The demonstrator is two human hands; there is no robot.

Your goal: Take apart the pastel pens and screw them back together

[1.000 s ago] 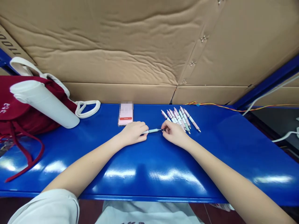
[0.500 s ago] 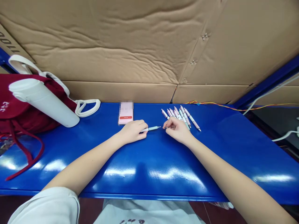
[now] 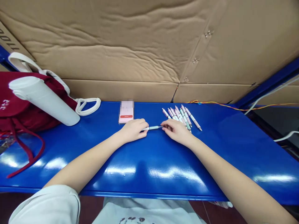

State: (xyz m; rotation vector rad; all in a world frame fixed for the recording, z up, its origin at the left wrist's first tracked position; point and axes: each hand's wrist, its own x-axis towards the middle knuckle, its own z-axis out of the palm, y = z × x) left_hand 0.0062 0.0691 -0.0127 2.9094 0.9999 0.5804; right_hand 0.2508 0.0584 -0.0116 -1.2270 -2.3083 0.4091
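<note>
The right hand has closed the small gap to the pen tip. Its thumb and forefinger now pinch the end of the pale green pen. The left hand, curled shut, grips the other end just above the blue table. More pens lie at one o'clock from the right hand, and a phone at eleven o'clock from the left.

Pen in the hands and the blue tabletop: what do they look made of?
The pen, held by the left hand with the right hand pinching its tip end, looks like matte pastel plastic with a darker, possibly metal tip; too small to be sure. The tabletop seems glossy painted metal or laminate: it throws bright white reflections.
</note>
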